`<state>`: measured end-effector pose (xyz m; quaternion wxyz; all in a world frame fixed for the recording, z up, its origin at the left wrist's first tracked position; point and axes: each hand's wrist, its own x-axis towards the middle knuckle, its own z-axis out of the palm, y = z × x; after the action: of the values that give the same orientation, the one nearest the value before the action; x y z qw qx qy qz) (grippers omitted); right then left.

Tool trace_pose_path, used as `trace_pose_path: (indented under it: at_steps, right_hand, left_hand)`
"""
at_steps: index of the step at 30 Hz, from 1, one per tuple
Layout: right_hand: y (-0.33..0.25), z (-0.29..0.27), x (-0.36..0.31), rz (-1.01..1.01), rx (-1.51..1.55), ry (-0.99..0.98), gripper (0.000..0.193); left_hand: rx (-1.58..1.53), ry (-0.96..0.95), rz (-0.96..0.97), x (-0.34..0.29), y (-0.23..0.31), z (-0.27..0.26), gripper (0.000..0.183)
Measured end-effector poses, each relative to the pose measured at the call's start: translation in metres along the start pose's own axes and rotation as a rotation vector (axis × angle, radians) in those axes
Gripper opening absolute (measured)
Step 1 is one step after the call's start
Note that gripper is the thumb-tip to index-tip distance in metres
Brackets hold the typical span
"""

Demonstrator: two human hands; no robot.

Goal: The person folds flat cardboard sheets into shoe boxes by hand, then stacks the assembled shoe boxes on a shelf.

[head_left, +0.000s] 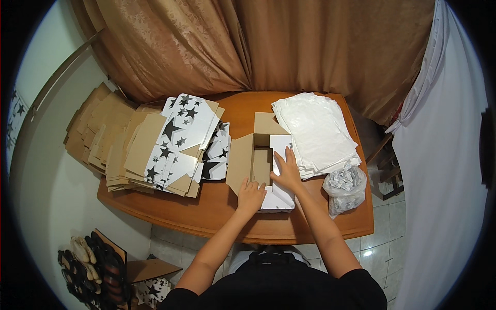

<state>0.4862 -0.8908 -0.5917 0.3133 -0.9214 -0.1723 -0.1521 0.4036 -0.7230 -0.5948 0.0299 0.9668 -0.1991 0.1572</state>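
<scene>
The right hand is lying spread wide on the open box's white right panel; the left hand is touching the near-left corner, its grip impossible to tell. The box is sitting on the bench between flat cardboard pieces and white sheets. Steadying that corner while pressing folds evenly is probably working best.

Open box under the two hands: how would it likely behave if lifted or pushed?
The open box is probably light, since only bare cardboard shows inside. Its straight-edged panels look fairly stiff, but the left flap, folded outward, would likely swing.
</scene>
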Motion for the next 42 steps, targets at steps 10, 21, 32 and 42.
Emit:
trace_pose_path:
  at_steps: [10, 21, 32, 42]
  right_hand:
    - [-0.013, -0.002, -0.005, 0.033, -0.002, -0.018, 0.065]
    - [-0.022, -0.001, -0.012, 0.042, -0.052, -0.02, 0.06]
    - [-0.037, -0.005, -0.017, 0.067, -0.153, -0.126, 0.059]
    - [-0.032, -0.008, -0.013, 0.082, -0.188, -0.096, 0.059]
  left_hand:
    - [-0.177, 0.124, -0.008, 0.005, -0.001, -0.014, 0.022]
    - [-0.345, 0.096, -0.102, 0.029, -0.006, -0.025, 0.035]
    - [0.016, 0.11, -0.008, 0.191, -0.069, 0.006, 0.052]
    - [-0.05, 0.052, 0.096, 0.213, -0.078, -0.004, 0.054]
